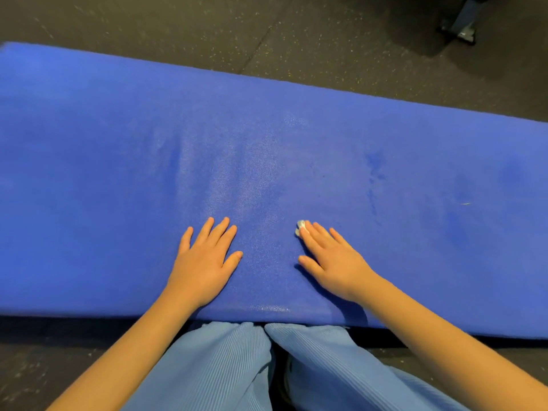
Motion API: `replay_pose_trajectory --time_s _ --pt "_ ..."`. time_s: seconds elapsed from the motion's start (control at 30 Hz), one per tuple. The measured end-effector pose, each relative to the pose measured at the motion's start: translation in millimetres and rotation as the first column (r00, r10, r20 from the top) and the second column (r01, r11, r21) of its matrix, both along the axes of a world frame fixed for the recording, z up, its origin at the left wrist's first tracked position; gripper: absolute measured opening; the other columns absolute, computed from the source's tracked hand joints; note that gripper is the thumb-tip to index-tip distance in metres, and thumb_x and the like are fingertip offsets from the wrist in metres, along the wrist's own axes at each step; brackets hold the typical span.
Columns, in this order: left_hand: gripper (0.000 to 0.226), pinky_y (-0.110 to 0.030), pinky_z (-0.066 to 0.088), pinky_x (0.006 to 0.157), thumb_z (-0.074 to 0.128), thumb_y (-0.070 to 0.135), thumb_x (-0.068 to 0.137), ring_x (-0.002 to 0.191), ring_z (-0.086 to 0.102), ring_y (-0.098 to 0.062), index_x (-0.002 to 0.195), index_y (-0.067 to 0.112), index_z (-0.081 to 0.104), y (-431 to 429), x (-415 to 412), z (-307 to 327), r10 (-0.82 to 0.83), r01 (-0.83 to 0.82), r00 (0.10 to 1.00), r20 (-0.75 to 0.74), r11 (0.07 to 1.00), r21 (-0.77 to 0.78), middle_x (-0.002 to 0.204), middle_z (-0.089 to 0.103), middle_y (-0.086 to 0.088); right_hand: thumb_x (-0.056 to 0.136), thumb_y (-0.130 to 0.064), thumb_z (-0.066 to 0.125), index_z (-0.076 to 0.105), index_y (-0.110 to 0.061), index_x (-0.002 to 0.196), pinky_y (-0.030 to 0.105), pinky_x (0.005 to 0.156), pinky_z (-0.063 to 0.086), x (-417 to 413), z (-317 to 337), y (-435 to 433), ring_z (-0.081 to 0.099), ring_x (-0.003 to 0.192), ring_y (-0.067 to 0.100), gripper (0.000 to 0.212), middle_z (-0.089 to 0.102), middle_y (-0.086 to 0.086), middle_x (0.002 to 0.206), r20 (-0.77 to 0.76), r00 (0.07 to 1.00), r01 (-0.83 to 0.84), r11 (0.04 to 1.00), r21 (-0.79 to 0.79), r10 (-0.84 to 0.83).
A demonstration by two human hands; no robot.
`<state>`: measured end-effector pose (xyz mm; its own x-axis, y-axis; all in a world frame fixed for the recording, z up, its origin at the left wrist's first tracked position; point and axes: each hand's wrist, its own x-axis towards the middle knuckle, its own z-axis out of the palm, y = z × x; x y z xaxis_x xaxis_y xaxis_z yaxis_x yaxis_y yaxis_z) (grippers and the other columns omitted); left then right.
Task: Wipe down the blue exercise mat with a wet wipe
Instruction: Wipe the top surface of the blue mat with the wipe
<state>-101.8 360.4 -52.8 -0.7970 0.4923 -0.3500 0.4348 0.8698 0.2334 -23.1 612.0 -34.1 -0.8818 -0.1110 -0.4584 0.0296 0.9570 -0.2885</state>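
Note:
The blue exercise mat (118, 173) lies across the dark floor and fills the middle of the head view. My left hand (204, 259) rests flat on it near the front edge, fingers straight and spread. My right hand (332, 259) lies flat to the right of it, fingers straight, pressing a small white wet wipe (300, 226) onto the mat. Only a bit of the wipe shows, beside the fingertips; the rest is hidden under the hand. A paler sheen runs up the mat between and beyond the two hands.
Dark speckled rubber floor (296, 34) surrounds the mat. A grey metal equipment foot (462, 28) stands on the floor at the far right. My knees in light blue trousers (237, 366) are against the mat's front edge.

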Motion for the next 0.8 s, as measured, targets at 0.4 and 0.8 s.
replay_pose_trajectory --time_s 0.4,0.8 --pt "0.086 -0.039 0.017 0.114 0.013 0.065 0.077 0.139 0.030 -0.022 0.139 0.016 0.047 9 -27 1 0.046 -0.044 0.999 -0.006 0.987 0.156 0.148 0.039 0.002 0.078 -0.079 -0.008 0.005 -0.015 0.155 0.030 0.118 -0.006 -51 -20 -15 -0.005 0.149 0.017 0.100 -0.005 0.001 0.162 -0.049 0.997 0.059 0.997 -0.040 -0.061" --pt "0.094 -0.040 -0.001 0.119 -0.010 0.062 0.075 0.149 -0.003 -0.019 0.153 0.018 0.017 25 -43 -18 0.037 -0.037 0.999 -0.025 0.999 0.001 0.162 0.005 0.003 0.093 -0.066 0.015 0.000 -0.010 0.154 0.034 0.119 -0.005 -85 -31 -2 -0.005 0.149 0.020 0.085 -0.005 0.006 0.162 -0.038 0.990 0.137 0.990 0.046 -0.135"
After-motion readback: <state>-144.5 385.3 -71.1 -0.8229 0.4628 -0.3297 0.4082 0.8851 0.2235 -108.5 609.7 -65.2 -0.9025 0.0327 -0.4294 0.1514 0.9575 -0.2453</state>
